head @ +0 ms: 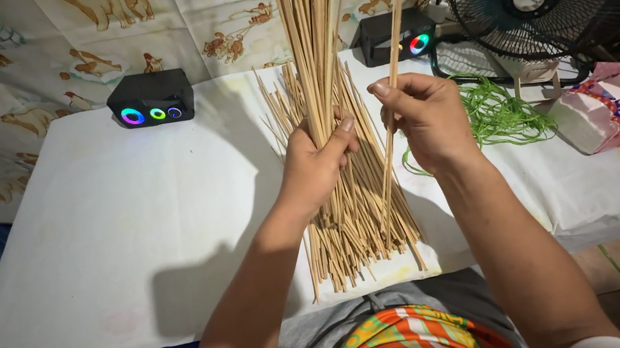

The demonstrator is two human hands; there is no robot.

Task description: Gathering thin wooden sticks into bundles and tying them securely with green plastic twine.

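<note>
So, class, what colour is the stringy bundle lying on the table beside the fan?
Green: the stringy bundle shows best in the head view, right of the right hand.

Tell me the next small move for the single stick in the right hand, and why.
Probably bring the single stick across into the bundle gripped by the left hand: the right hand pinches it upright, close beside and apart from that bundle, above loose sticks on the table.

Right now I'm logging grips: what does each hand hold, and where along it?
Left hand grips a bundle of sticks around its middle; right hand pinches a single stick near its middle.
</note>
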